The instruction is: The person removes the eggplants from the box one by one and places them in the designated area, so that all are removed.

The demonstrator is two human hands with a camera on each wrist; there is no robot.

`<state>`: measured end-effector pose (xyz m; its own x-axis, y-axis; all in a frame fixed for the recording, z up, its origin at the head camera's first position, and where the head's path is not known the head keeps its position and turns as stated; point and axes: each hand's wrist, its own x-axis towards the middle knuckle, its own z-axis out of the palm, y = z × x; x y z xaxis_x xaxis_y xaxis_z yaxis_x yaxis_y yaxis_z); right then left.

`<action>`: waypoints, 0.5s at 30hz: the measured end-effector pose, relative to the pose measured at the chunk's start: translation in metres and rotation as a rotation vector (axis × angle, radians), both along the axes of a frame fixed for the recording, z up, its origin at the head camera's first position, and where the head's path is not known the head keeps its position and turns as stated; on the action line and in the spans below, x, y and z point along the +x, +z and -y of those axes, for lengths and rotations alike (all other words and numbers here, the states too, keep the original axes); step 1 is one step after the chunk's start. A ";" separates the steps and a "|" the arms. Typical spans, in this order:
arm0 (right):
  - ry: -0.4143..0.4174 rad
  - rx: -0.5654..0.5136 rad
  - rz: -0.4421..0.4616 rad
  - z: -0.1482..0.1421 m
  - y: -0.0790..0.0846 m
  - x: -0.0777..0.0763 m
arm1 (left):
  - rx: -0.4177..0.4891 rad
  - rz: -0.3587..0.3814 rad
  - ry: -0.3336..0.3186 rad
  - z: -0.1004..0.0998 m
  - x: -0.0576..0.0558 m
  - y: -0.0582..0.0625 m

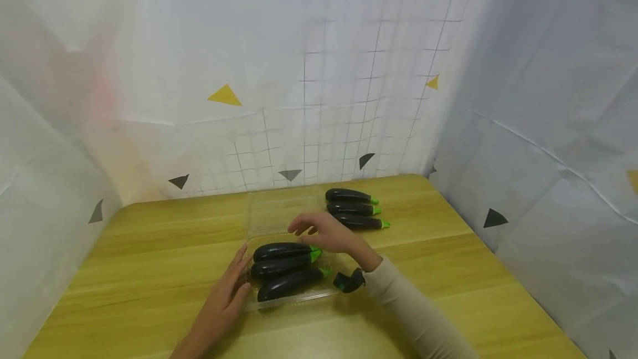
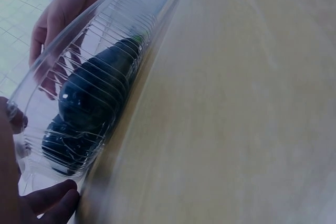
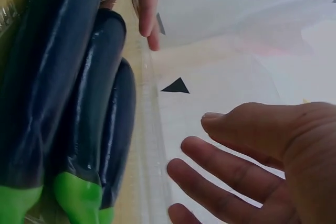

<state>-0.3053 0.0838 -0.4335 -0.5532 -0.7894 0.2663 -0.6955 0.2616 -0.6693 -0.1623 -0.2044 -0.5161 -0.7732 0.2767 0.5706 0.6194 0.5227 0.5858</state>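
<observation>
A clear plastic clamshell box (image 1: pixel 294 301) lies on the table with its lid (image 1: pixel 279 212) folded back behind it. Three dark eggplants (image 1: pixel 289 286) lie side by side in its base, green stems to the right. My left hand (image 1: pixel 224 295) rests against the box's left end, fingers extended along the wall. Above the box's back edge hovers my right hand (image 1: pixel 326 231), fingers loosely bent and holding nothing. The right wrist view shows its thumb and fingers (image 3: pixel 226 169) spread apart, beside the boxed eggplants (image 3: pixel 86 108). Three more eggplants (image 1: pixel 351 209) lie at the back right.
The wood-patterned table (image 1: pixel 164 254) meets a white draped wall (image 1: pixel 269 49) at the back and another (image 1: pixel 548 143) on the right. A black wrist device (image 1: pixel 349 281) sits under my right wrist.
</observation>
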 end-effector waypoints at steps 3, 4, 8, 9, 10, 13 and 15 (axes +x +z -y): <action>0.031 0.027 0.055 0.002 -0.003 0.000 | 0.006 -0.002 0.005 0.000 0.000 0.000; 0.038 0.034 0.069 0.003 -0.004 0.000 | 0.008 -0.004 0.007 0.000 0.000 -0.001; 0.068 0.067 0.084 0.004 -0.009 0.000 | 0.011 -0.016 0.010 -0.001 0.001 -0.001; 0.072 0.083 0.080 0.004 -0.009 -0.001 | 0.013 -0.019 0.008 -0.001 0.001 -0.001; 0.079 0.099 0.075 0.004 -0.010 -0.001 | 0.014 -0.022 0.006 -0.002 0.001 0.000; 0.090 0.166 0.037 0.005 -0.013 -0.002 | 0.018 -0.016 -0.002 -0.002 0.001 0.001; 0.080 0.209 0.009 0.006 -0.014 -0.002 | 0.022 -0.005 -0.015 -0.001 0.001 0.001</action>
<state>-0.3073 0.0782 -0.4477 -0.4879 -0.8685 0.0878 -0.7141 0.3393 -0.6123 -0.1615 -0.2035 -0.5151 -0.7662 0.2756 0.5805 0.6299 0.5007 0.5937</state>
